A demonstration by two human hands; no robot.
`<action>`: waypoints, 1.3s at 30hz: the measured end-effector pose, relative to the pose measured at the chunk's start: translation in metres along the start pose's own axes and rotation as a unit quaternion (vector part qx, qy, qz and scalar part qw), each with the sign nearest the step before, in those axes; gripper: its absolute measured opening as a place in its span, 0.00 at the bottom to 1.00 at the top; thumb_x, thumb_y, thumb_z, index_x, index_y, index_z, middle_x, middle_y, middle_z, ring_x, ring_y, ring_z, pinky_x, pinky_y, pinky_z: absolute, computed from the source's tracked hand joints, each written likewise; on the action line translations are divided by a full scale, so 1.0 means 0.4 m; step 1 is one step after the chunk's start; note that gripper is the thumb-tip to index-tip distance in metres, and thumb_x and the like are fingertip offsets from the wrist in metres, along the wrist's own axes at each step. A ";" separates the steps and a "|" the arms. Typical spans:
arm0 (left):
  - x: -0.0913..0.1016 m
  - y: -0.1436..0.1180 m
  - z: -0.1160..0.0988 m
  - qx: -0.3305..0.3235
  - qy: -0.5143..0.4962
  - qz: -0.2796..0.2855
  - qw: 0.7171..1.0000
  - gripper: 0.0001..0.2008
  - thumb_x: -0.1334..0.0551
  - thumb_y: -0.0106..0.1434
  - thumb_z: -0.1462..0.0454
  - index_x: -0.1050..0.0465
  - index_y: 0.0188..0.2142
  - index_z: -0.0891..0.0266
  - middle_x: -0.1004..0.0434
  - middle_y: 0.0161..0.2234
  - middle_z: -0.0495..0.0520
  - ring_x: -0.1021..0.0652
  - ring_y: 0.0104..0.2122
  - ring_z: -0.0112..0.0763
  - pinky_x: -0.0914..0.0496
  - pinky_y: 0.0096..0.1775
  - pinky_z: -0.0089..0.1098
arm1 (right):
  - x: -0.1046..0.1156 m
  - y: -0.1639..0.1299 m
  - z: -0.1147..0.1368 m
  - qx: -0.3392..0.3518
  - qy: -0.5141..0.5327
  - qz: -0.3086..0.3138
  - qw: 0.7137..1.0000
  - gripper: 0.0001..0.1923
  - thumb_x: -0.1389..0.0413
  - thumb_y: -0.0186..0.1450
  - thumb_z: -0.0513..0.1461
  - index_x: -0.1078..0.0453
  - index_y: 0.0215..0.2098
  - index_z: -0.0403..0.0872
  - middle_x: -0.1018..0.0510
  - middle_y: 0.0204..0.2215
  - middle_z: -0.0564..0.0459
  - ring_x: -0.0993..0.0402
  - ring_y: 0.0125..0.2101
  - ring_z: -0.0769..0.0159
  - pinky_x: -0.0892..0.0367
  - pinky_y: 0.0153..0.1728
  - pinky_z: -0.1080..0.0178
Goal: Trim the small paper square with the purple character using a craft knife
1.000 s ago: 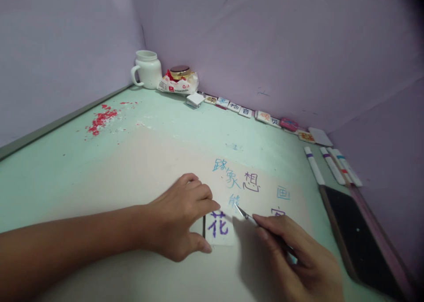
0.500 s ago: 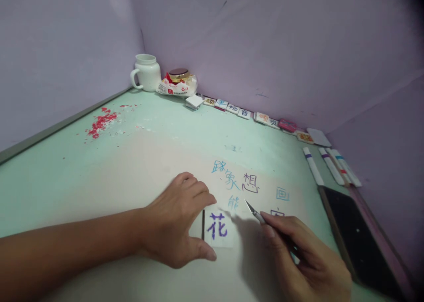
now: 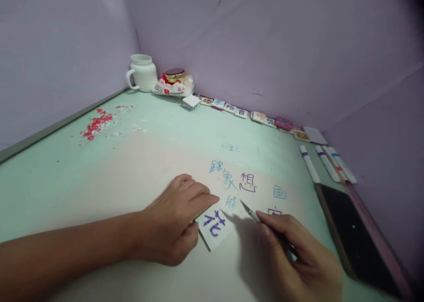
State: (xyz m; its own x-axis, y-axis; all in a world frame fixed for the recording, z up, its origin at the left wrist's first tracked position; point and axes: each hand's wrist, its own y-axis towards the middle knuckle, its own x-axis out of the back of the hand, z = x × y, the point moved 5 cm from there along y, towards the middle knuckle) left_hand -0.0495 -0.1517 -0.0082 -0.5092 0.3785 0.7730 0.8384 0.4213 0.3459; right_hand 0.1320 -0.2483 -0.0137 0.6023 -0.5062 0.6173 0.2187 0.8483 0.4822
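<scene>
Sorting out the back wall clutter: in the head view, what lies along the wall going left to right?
White mug → wrapped jar → blank white tile stack → row of lettered tiles → pink block → markers.

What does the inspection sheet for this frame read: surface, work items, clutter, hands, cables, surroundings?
Surface: pale green table, red crumbs far left.
Work items: small tile with a purple character, tilted; craft knife; sheet of written characters.
Clutter: white mug, wrapped jar, lettered tiles, markers, dark phone.
Hands: left hand pinches the tile; right hand grips the knife.
Cables: nothing seen.
Surroundings: lilac walls.
</scene>
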 end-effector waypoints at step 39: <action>-0.041 -0.024 -0.020 0.084 0.068 -0.019 0.994 0.24 0.35 0.51 0.68 0.34 0.49 0.62 0.29 0.40 0.55 0.30 0.40 0.43 0.42 0.53 0.54 | -0.041 -0.032 0.020 0.043 -0.169 -0.041 0.984 0.11 0.48 0.66 0.37 0.23 0.40 0.51 0.21 0.28 0.57 0.28 0.23 0.72 0.41 0.22 0.68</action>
State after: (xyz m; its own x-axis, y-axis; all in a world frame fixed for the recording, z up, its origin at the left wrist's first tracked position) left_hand -0.0478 -0.1683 -0.0199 -0.4991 0.2501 0.8297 0.7692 0.5687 0.2913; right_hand 0.1132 -0.2522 -0.0250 0.2923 -0.6068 0.7392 0.1811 0.7941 0.5802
